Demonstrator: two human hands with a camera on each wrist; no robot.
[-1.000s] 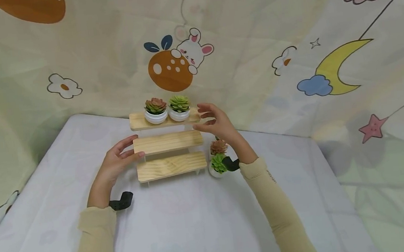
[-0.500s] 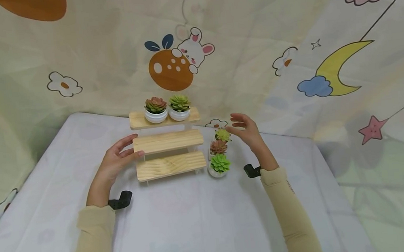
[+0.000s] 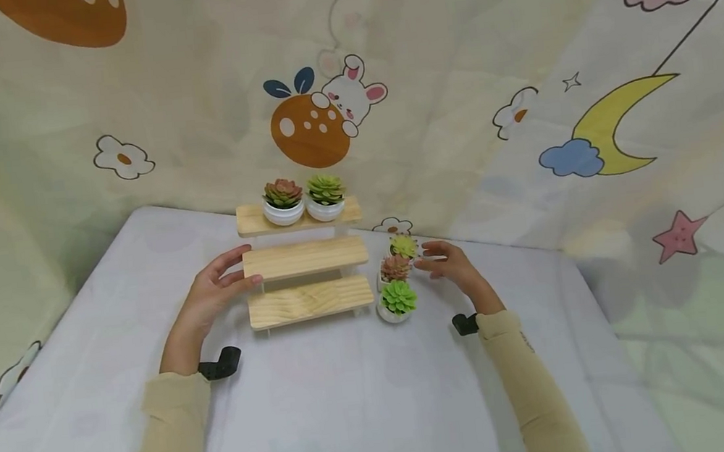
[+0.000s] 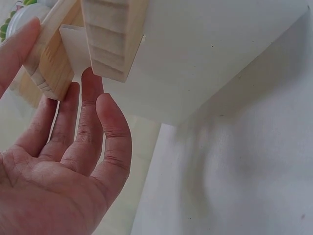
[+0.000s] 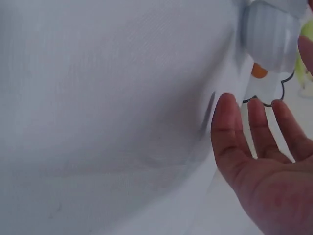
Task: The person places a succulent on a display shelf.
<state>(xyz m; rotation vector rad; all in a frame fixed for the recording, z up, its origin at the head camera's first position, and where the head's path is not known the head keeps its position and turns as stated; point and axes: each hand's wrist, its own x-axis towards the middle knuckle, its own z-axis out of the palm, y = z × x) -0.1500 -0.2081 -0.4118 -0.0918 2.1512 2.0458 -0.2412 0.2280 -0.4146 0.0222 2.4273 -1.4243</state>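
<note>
A three-tier wooden shelf stand (image 3: 306, 259) stands on the white table, and my left hand (image 3: 214, 291) holds the left end of its middle board between thumb and fingers. In the left wrist view, the thumb (image 4: 19, 46) lies against that board, with fingertips at its underside. Two potted succulents, one reddish (image 3: 283, 194) and one green (image 3: 326, 190), sit on the top board. My right hand (image 3: 454, 268), fingers apart and slightly bent, is just right of three more potted succulents: yellow-green (image 3: 403, 246), brownish-pink (image 3: 396, 268) and bright green (image 3: 398, 298). It holds nothing.
The white table (image 3: 340, 410) extends toward me in front of the stand. A printed fabric backdrop (image 3: 192, 89) with cartoon figures hangs close behind the stand and on both sides.
My right hand has left the right end of the top board and moved right and down beside the three potted succulents. My left hand stays at the stand.
</note>
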